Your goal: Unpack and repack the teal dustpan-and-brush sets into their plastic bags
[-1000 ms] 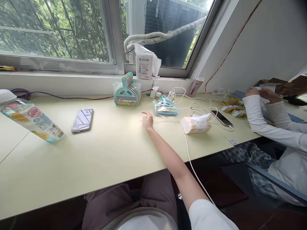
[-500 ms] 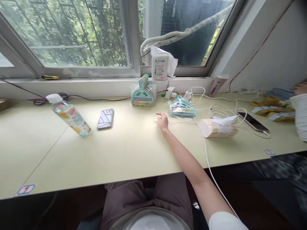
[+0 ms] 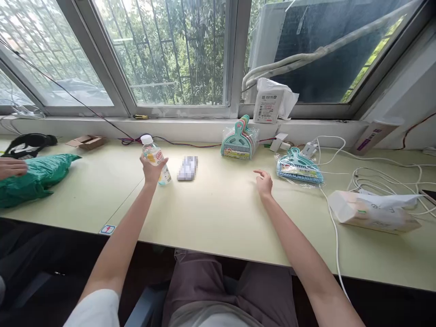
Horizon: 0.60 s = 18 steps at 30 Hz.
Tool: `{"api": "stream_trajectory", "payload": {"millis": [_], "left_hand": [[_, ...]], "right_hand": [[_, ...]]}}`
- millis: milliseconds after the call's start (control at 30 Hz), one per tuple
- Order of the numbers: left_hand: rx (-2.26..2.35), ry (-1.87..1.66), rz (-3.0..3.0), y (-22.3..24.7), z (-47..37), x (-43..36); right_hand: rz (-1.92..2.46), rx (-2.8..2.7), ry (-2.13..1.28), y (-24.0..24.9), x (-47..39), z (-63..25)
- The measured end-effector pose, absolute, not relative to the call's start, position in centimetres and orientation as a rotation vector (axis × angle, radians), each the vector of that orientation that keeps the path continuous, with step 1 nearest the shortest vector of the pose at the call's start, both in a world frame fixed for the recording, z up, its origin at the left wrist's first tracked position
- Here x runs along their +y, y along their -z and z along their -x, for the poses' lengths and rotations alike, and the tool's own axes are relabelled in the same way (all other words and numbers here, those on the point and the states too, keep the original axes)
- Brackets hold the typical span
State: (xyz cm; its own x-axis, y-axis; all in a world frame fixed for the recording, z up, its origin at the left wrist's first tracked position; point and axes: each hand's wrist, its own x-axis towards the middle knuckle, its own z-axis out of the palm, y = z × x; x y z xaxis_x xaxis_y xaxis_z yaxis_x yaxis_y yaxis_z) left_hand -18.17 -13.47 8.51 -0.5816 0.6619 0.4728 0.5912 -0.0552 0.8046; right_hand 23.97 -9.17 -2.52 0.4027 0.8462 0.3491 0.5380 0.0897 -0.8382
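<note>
My left hand [image 3: 152, 170] is wrapped round a clear drink bottle [image 3: 155, 153] with a white cap and a fruit label, fingers on its left side and thumb on its right. The bottle stands on the table, leaning slightly. Just right of it lies a phone-shaped flat thing [image 3: 187, 168], partly blurred. My right hand [image 3: 264, 182] rests on the table with the index finger stretched out and holds nothing. Beyond it are a stack of small dustpan-and-brush sets [image 3: 237, 143] in plastic wrap, leaning by the sill, and another wrapped dustpan set [image 3: 299, 167] lying flat.
A tissue pack [image 3: 373, 211] and white cables [image 3: 335, 236] are on the right. A charger plug [image 3: 309, 149] lies behind the flat dustpan set. At far left another person's hand [image 3: 12, 168] touches a green plastic bag [image 3: 44, 177], near a small cardboard box [image 3: 86, 141].
My left hand has come into view and taken hold of the bottle. The view has swung left, bringing in the green bag and the other person's hand. My right hand stays on the table.
</note>
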Motion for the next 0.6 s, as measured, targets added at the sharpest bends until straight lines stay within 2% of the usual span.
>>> {"api": "stream_trajectory", "payload": {"millis": [67,200,333,500,600], "left_hand": [[2.246,-1.739,-1.319,-8.1,17.9,-12.6],[2.338,-1.805,-1.362,-7.9,16.3,-14.4],[1.975,-1.741,-1.547,-7.3,12.1,-19.4],[1.557,-1.475,-1.753,-7.1,3.9,-26.2],[1.297,-1.359,-1.832,-7.1,-0.4,-28.3]], "right_hand": [[1.556,-1.265,-0.375,1.8,-9.6,-23.7],[1.358,-1.458,-0.131,-0.7,-11.4,-22.2],[0.982,-1.722,-0.082,-4.5,-15.3,-18.8],[0.583,-1.861,-0.143,-10.0,-22.1,-15.2],[0.446,-1.9,0.036,-13.2,-25.1,-15.4]]}}
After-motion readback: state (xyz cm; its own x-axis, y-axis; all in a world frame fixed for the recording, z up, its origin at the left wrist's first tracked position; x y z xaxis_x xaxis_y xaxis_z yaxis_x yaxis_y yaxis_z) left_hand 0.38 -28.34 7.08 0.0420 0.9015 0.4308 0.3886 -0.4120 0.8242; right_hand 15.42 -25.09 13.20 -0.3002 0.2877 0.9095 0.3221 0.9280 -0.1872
